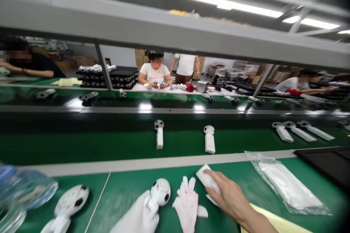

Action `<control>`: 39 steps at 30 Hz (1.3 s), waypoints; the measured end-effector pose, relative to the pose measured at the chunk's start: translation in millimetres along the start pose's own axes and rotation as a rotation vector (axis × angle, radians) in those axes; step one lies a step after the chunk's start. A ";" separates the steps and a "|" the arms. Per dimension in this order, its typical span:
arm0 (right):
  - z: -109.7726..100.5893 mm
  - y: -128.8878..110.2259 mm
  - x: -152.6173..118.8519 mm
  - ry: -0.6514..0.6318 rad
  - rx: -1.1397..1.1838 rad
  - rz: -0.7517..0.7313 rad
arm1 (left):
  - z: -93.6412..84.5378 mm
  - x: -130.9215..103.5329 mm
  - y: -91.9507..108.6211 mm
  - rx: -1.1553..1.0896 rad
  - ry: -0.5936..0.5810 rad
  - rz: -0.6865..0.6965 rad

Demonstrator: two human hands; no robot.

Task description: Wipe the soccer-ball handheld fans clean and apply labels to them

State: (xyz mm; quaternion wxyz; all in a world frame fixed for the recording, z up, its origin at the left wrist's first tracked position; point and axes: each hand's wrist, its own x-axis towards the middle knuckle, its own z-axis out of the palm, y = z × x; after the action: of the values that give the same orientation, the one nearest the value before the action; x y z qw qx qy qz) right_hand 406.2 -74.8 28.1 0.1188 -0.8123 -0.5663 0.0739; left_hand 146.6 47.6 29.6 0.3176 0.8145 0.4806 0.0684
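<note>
My left hand (142, 213), in a white glove, has its fingers wrapped round a white handheld device with a football-patterned head (160, 191). My right hand (225, 194) is bare and grips a white folded cloth or pad (207, 179) just above the green table (123, 189). Between my hands lies an empty white glove (187, 204) with pinkish stains, its fingers pointing away from me. Another football-headed device (71, 201) is at the left, near the table's front edge.
A clear plastic bottle (30, 189) is at the far left. To the right lie a plastic bag of white material (290, 185), yellow paper (273, 222) and a black tray (328, 167). Devices rest on the green conveyor (183, 142) ahead; people sit beyond it.
</note>
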 end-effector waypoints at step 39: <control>-33.5 -134.4 31.6 -0.210 -0.563 -0.768 | 3.7 -16.2 -2.8 0.052 0.012 -0.058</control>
State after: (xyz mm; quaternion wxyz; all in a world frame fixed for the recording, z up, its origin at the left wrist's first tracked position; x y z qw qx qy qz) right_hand 304.4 -4.4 98.0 -0.1447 -0.5333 -0.8320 -0.0501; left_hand 137.5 33.5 28.2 0.2951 0.8078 0.5077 0.0516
